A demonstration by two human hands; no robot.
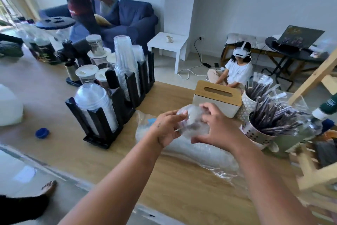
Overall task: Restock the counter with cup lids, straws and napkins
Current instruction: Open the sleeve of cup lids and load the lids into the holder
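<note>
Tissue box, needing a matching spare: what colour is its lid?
The tissue box lid is light wood brown; head view.

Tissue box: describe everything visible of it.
The tissue box has a white rectangular body and a pale wooden lid with a long rounded slot; nothing pokes out. It stands upright on the wooden counter, a white lattice pot close on its right; contact unclear. The right hand, gripping a lid bag, hides its lower front.

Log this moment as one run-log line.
left hand: pinches lid sleeve | right hand: holds sleeve end | lid sleeve: body on counter | lid rack: holds dome lids | straws: in holder
</note>
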